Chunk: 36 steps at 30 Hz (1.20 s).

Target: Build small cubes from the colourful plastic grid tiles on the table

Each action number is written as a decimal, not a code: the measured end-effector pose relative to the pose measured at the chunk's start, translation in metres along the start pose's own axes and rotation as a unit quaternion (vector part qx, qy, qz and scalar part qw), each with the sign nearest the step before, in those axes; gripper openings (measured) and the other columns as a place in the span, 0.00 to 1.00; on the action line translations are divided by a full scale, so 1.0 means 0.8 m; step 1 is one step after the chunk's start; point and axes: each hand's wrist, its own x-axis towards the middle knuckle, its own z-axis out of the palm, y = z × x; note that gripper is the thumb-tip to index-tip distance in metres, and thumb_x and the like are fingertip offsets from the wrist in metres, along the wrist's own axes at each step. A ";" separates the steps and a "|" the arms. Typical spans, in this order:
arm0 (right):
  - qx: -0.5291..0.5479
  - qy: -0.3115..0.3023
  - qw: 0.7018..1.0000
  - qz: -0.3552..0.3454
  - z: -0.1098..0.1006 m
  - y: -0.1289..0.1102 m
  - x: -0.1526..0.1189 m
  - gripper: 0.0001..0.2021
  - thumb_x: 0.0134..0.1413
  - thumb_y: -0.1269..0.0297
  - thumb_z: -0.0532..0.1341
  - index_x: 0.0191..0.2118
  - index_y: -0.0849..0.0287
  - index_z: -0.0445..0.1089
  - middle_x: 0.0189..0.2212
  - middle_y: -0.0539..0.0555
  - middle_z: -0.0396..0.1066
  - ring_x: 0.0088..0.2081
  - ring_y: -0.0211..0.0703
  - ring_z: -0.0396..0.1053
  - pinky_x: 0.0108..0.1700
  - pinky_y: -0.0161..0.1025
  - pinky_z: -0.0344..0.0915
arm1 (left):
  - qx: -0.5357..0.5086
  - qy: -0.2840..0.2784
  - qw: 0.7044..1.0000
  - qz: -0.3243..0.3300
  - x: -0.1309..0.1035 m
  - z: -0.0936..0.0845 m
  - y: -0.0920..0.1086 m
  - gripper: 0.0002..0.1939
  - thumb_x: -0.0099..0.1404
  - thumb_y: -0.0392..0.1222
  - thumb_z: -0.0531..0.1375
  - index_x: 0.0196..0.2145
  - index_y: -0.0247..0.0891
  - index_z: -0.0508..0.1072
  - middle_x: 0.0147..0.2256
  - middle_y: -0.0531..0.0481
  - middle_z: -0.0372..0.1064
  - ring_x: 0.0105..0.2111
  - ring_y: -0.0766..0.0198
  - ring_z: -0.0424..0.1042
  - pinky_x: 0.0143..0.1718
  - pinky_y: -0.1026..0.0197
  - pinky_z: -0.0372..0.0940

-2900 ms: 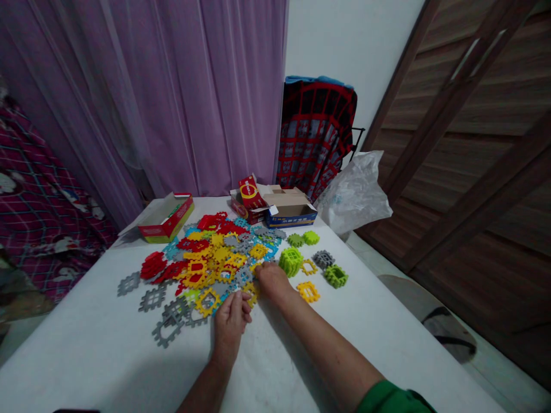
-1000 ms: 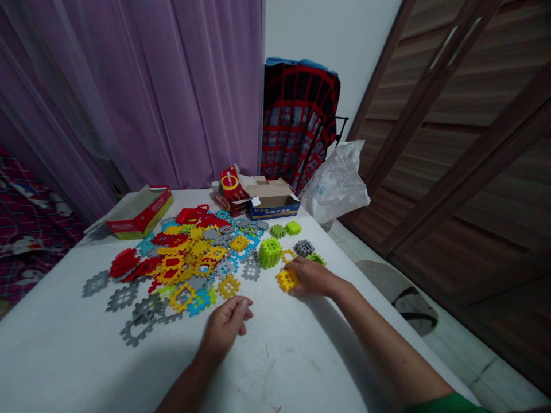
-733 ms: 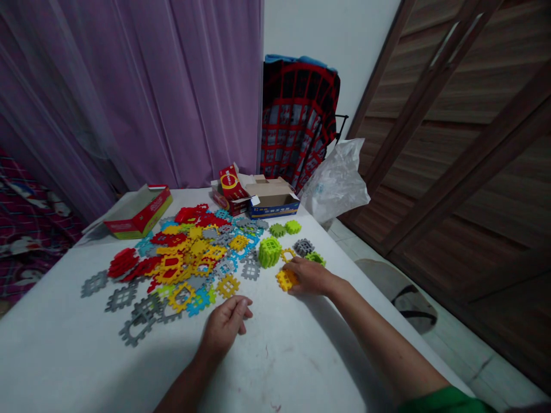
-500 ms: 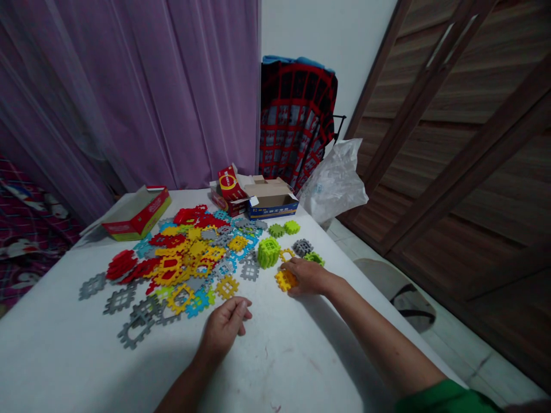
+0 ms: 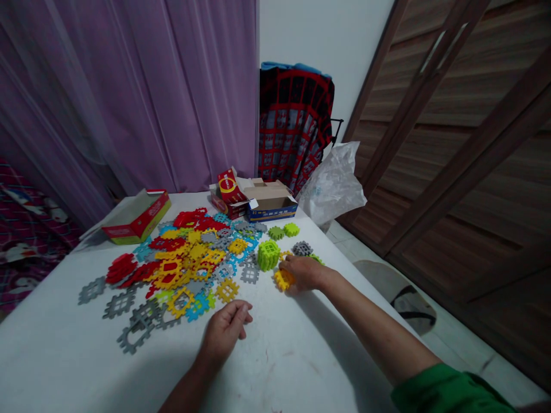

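Observation:
My right hand [image 5: 305,272] reaches over the right part of the white table [image 5: 275,338], its fingers closed on a yellow piece [image 5: 283,280] that lies on the tabletop. Just behind it stands a stack of bright green pieces [image 5: 268,255]. Dark grey pieces [image 5: 302,248] lie beyond my right hand, partly beside a green one. My left hand [image 5: 227,327] rests on the table with its fingers curled together, and nothing shows in them. Nearest to it is a single yellow piece [image 5: 227,290], in front of the mixed pile [image 5: 189,258] of red, yellow, blue and grey pieces.
At the back left is an open red and green box [image 5: 140,221]. A red box [image 5: 230,189] and an open blue box [image 5: 273,213] stand at the back edge. A clear plastic bag [image 5: 333,183] hangs by the right corner. Two green pieces [image 5: 284,230] lie near the blue box.
The view has shifted very slightly. My right hand has moved a little over the yellow pieces, covering more of the rear one. My left hand has stayed in place.

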 end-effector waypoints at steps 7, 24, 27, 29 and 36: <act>0.022 -0.032 0.999 0.015 0.008 0.000 0.004 0.31 0.42 0.57 0.68 0.55 0.59 0.67 0.51 0.64 0.68 0.46 0.56 0.72 0.43 0.43 0.70 | 0.013 -0.019 1.000 0.003 0.000 -0.001 0.002 0.23 0.58 0.61 0.58 0.34 0.37 0.75 0.26 0.51 0.72 0.17 0.70 0.63 0.15 0.69 0.51; 0.151 0.145 0.978 -0.014 0.006 -0.070 -0.025 0.11 0.56 0.70 0.56 0.38 0.56 0.76 0.37 0.53 0.77 0.38 0.42 0.73 0.37 0.33 0.60 | 0.006 0.006 1.000 0.008 -0.004 0.001 0.013 0.22 0.57 0.60 0.58 0.33 0.37 0.75 0.25 0.52 0.72 0.16 0.71 0.63 0.14 0.69 0.52; 0.195 0.170 0.965 -0.049 0.025 -0.106 -0.009 0.11 0.56 0.70 0.56 0.37 0.56 0.76 0.35 0.52 0.77 0.36 0.40 0.73 0.36 0.32 0.59 | 0.020 0.055 0.998 0.027 0.003 -0.016 0.020 0.21 0.57 0.60 0.58 0.32 0.38 0.75 0.25 0.52 0.73 0.17 0.70 0.65 0.16 0.68 0.57; 0.220 0.185 0.956 -0.064 0.039 -0.124 0.001 0.11 0.56 0.70 0.55 0.37 0.56 0.76 0.35 0.52 0.78 0.35 0.40 0.74 0.36 0.32 0.60 | 0.060 0.107 0.991 0.058 0.015 -0.040 0.026 0.21 0.59 0.60 0.56 0.32 0.39 0.75 0.26 0.51 0.74 0.20 0.67 0.70 0.20 0.66 0.63; 0.297 0.249 0.918 -0.077 0.082 -0.144 0.020 0.12 0.59 0.68 0.52 0.35 0.56 0.75 0.32 0.52 0.77 0.35 0.39 0.74 0.38 0.32 0.62 | 0.459 0.227 0.855 0.088 0.078 -0.148 0.063 0.17 0.64 0.45 0.56 0.48 0.39 0.75 0.48 0.45 0.76 0.47 0.55 0.74 0.49 0.57 0.67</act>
